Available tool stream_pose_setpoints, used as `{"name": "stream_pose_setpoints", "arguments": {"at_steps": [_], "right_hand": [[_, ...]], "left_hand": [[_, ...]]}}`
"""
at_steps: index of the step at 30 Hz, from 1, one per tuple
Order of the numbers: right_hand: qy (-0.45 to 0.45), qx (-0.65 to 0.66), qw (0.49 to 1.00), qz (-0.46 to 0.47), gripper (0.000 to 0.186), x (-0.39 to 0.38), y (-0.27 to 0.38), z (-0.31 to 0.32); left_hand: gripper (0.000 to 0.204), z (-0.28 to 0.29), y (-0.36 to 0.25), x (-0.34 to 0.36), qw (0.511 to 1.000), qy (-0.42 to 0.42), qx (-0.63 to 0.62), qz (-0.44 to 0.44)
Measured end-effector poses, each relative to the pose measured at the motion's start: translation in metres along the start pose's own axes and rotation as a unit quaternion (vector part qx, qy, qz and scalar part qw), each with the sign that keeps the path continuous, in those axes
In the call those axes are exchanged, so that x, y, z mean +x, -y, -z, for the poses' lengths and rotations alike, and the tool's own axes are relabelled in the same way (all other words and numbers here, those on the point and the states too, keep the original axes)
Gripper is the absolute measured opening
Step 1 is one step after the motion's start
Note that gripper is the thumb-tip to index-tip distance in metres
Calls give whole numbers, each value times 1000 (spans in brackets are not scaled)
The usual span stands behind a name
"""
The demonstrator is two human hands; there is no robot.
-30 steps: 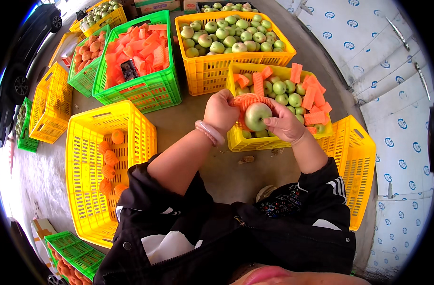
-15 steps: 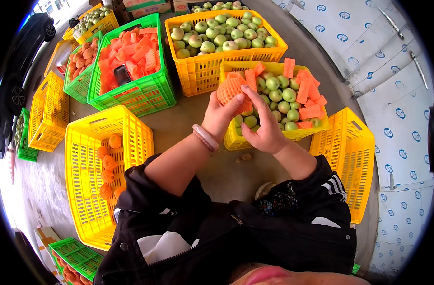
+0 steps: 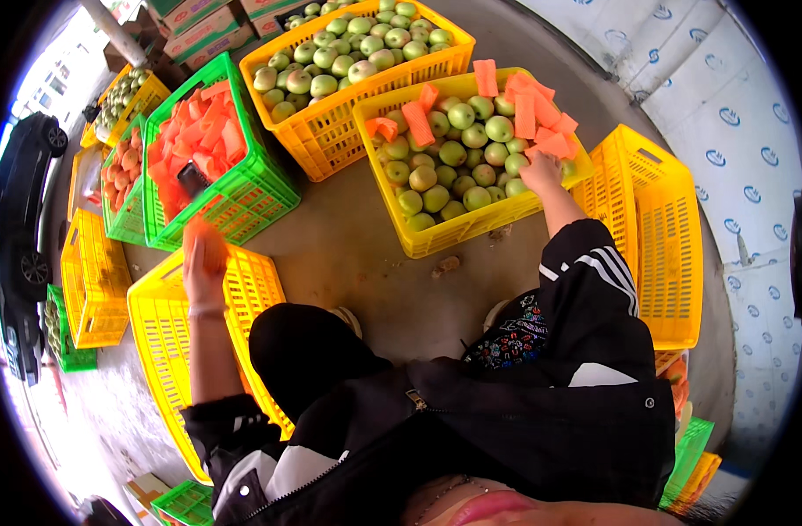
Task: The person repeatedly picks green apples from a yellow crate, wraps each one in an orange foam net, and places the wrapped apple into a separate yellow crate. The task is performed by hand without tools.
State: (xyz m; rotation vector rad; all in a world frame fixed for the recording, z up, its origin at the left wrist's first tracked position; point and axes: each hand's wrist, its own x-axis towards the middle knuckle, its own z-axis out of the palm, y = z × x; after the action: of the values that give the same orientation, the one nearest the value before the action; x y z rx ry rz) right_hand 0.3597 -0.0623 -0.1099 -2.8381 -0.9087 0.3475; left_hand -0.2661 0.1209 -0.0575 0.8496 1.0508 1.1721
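My left hand (image 3: 206, 273) is over the left yellow crate (image 3: 161, 351), its fingers closed round an apple in an orange foam net (image 3: 204, 237), smeared by motion. Over on the right, my right hand (image 3: 544, 172) reaches into a yellow crate of green apples (image 3: 474, 136). Its fingertips are closed at an orange foam net sleeve (image 3: 559, 143) in a pile on top of the apples. My left forearm hides much of the left crate's inside.
Behind stands a fuller yellow crate of apples (image 3: 331, 60). A green crate (image 3: 252, 197) holds orange foam sleeves and a dark phone (image 3: 192, 180). Stacked yellow crates (image 3: 668, 237) are at the right, beside a patterned white wall covering (image 3: 752, 193). A dark car (image 3: 24, 202) is far left.
My hands have parted. The left carried the netted apple leftward to the left crate; the right moved to the foam sleeves in the apple crate. The whole view has shifted.
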Motion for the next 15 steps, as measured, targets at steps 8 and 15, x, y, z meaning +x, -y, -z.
{"name": "stream_pose_setpoints", "arguments": {"at_steps": [8,15], "right_hand": [[-31,79,991,-105,41,30,-51,0],[-20,90,989,-118,55,26,-52,5]], "left_hand": [[40,223,111,-109,875,-248,294,295],[38,196,180,-135,759,6,534,373]]}}
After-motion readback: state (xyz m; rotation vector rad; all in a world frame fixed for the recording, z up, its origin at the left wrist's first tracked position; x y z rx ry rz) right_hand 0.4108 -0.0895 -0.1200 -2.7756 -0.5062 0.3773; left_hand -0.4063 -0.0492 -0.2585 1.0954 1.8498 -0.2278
